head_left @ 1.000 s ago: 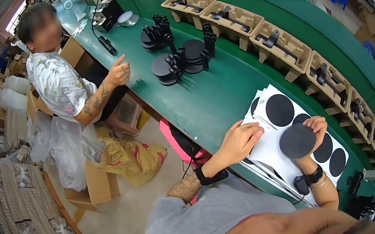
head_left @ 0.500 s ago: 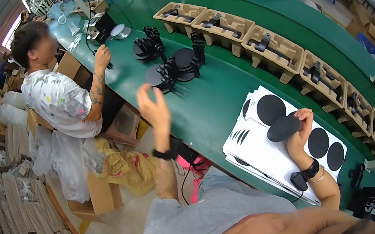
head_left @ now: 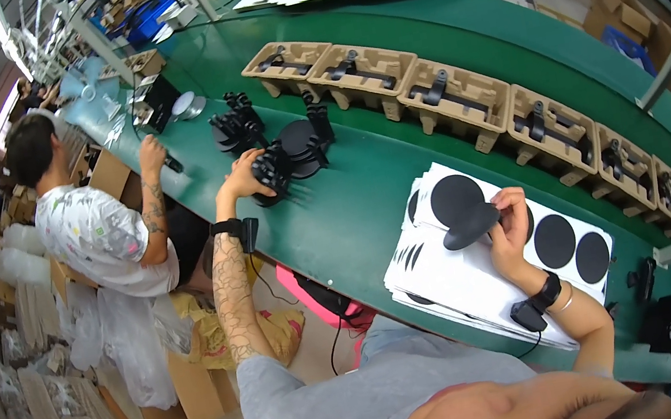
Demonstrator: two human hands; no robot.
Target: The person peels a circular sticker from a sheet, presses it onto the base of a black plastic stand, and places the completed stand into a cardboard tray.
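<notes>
Pick-up step: your left hand (head_left: 243, 178) closes on a black part (head_left: 269, 176) from the pile on the green bench (head_left: 353, 206), right hand (head_left: 507, 226) pinching a black disc (head_left: 469, 224) over the white sheets (head_left: 464, 276); next, judge a clean lift

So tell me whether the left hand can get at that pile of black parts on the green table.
Probably yes: the left hand already rests against the pile of black parts, nothing between them on the green table.
</notes>
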